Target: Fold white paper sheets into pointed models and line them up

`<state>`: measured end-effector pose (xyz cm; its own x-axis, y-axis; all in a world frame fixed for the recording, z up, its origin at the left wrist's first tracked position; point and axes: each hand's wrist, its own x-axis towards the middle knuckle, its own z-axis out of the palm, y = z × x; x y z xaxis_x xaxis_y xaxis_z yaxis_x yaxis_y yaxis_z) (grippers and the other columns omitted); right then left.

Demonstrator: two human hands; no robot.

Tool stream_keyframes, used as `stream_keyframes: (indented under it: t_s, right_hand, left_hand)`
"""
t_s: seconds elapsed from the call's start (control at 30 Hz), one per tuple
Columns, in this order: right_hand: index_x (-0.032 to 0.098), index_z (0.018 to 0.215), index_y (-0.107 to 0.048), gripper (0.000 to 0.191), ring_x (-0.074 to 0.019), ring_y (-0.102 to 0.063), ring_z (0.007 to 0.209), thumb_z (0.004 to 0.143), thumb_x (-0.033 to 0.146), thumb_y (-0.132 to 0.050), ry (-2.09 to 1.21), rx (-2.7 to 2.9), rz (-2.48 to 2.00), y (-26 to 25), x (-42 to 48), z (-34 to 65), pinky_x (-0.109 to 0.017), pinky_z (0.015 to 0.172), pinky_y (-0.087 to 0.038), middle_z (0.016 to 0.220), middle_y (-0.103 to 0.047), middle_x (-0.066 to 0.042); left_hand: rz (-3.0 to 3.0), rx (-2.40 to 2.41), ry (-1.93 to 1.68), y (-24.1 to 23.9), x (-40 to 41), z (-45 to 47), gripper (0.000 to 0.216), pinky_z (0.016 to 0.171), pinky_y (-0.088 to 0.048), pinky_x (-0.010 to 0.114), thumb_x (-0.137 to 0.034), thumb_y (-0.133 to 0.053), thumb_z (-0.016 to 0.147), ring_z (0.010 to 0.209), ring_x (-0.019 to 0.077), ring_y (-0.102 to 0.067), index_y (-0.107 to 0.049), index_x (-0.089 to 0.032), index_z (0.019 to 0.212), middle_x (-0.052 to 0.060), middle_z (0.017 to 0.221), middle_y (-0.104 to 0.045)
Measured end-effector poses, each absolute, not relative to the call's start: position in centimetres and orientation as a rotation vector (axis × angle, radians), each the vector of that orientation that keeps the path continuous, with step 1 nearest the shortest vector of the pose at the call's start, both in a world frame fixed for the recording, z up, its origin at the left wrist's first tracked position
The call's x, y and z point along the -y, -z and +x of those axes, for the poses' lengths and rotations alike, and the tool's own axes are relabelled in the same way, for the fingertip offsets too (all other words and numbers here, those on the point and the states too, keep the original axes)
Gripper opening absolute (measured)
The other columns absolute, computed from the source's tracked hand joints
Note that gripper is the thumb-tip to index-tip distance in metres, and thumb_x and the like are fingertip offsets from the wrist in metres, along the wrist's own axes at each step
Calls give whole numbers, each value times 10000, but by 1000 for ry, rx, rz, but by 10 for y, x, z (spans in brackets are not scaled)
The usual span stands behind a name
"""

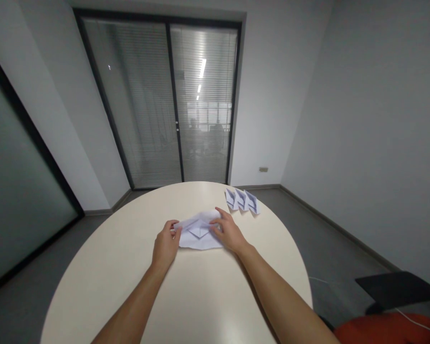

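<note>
On the round cream table (200,291), near its middle: one sheet of white paper (199,234), partly folded, lying flat with a small triangular flap showing at its centre and creases running out toward both ends.

Left hand (166,244): at the left end of the paper, palm down, fingers curled; thumb and forefinger pinch the paper's left corner. Forearm bare, entering from the lower left.

Right hand (227,231): on the right part of the paper, palm down, fingers spread a little and pressed flat on the sheet, fingertips toward the central flap. Forearm bare, entering from the lower right.

At the table's far right edge, well apart from the hands: three folded paper pieces (242,200), white, alike in shape, set in a short overlapping row.

Beyond the table: sliding glass doors (172,105) with dark frames and closed horizontal blinds; strip lights reflected or seen through the right pane. Grey floor (318,239), plain pale walls; a small wall socket (263,169) low on the far wall, right of the doors. Dark glass panel (17,200) along the left wall.

At lower right, off the table: a dark chair part (394,289), an orange-red object (390,332) at the frame's edge, identity not clear, and a thin white cable (419,322) across it.
</note>
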<state>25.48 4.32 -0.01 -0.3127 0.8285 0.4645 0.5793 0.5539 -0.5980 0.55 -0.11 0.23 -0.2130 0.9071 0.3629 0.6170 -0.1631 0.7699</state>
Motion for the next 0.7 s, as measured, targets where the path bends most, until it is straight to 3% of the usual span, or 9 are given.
stream_keyframes:
  t_s: [0.1, 0.2, 0.33, 0.47, 0.6, 0.7]
  right_hand:
    - [214, 980, -717, 193, -290, -441, 1380, 944, 318, -559, -507, 1941, -1145, 4, -48, 257, -466, 1097, -378, 1534, -429, -129]
    - [211, 980, -659, 213, -280, -465, 1366, 963, 361, -509, -638, 1867, -1087, 9, -54, 258, -432, 1015, -440, 1574, -377, -124]
    - [225, 1011, -592, 229, -264, -387, 1428, 964, 426, -493, -729, 1778, -1059, 17, -61, 259, -428, 1089, -374, 1598, -351, -113]
    - [223, 1027, -568, 216, -256, -396, 1414, 958, 409, -484, -703, 1742, -1045, 17, -63, 261, -431, 1118, -335, 1544, -419, -130]
    - [205, 963, -598, 137, -258, -558, 1183, 903, 292, -510, -564, 1840, -1083, 8, -59, 265, -416, 1047, -384, 1229, -642, -112]
    - [206, 942, -602, 128, -214, -605, 869, 841, 207, -523, -588, 1932, -1146, 2, -54, 270, -339, 832, -451, 926, -670, -37]
  left_hand:
    - [1755, -1749, -1365, 1, 1, 5, 395, 776, -549, 302, -313, -585, 879, 891, 215, -733, -519, -214, 1256, 100, 1175, -702]
    - [1735, -1753, -1385, 7, -4, 3, 397, 751, -552, 292, -288, -580, 882, 845, 194, -727, -514, -212, 1266, 104, 1236, -673]
    - [1632, -1797, -1442, 14, -13, -2, 485, 763, -557, 303, -275, -569, 890, 783, 169, -699, -459, -182, 1353, 130, 1281, -640]
    - [1710, -1879, -1425, 15, -12, -6, 638, 784, -550, 299, -173, -532, 875, 773, 138, -678, -354, -218, 1486, 139, 1423, -530]
    - [1909, -2003, -1210, 8, -2, -6, 621, 769, -534, 285, -103, -469, 870, 938, 182, -690, -439, -282, 1464, 89, 1441, -531]
    - [2001, -2028, -1029, 4, 2, -4, 638, 804, -517, 287, -79, -453, 857, 1076, 218, -669, -453, -277, 1464, 74, 1343, -624]
